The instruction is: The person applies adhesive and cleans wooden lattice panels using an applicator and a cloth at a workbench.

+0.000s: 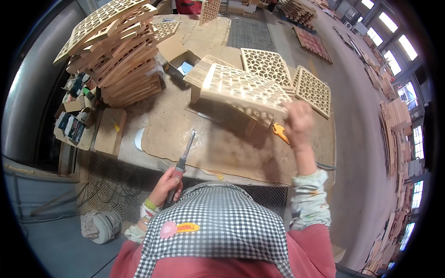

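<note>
My left hand (169, 186) is closed round the grey handle of a slim tool with a long, narrow metal shaft (187, 149), its tip pointing away over the bench; its exact kind is unclear. At the right end of a wooden lattice panel (245, 86), my right hand (299, 123), slightly blurred, has its fingers closed on the corner. The panel lies tilted across a wooden stand (197, 96) on the bench. An orange-handled cutter (281, 133) lies on the bench just left of my right wrist.
Two more lattice panels (263, 65) (313, 91) lie behind and to the right. A tall stack of lattice panels (125, 69) rises at the left, beside an open cardboard box (178, 58). Power tools (72, 127) sit at the far left; a bucket (103, 225) stands on the floor.
</note>
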`<state>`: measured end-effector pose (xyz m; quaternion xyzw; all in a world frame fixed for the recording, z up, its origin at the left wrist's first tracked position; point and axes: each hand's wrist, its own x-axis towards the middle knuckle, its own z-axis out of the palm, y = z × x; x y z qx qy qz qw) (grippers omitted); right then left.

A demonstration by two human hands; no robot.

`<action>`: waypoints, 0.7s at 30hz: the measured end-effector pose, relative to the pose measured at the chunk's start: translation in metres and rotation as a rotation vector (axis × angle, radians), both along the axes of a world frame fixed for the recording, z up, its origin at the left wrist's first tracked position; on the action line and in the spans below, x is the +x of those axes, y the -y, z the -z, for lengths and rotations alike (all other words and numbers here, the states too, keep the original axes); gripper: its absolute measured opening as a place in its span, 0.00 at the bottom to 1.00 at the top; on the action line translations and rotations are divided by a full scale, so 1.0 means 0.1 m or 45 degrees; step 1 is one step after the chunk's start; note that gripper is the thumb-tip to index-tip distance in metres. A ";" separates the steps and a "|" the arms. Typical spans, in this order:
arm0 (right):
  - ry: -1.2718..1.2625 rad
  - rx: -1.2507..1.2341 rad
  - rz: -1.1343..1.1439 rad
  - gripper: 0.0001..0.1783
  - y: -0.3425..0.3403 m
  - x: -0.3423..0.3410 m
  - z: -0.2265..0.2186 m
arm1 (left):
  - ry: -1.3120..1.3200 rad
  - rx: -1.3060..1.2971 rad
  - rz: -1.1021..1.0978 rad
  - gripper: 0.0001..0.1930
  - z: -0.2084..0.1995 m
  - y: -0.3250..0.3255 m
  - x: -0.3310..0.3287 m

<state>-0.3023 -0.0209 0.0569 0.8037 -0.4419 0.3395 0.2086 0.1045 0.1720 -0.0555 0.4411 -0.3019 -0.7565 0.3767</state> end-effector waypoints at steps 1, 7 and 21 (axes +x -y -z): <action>0.002 0.058 0.005 0.20 -0.01 -0.01 -0.28 | 0.002 -0.002 0.011 0.26 0.04 0.00 0.02; 0.400 0.371 -0.151 0.14 0.13 -0.08 -1.16 | 0.012 -0.037 0.064 0.22 0.07 0.03 -0.03; 0.198 0.595 -0.005 0.12 0.21 0.22 -1.24 | 0.073 -0.063 0.066 0.28 -0.08 0.00 -0.05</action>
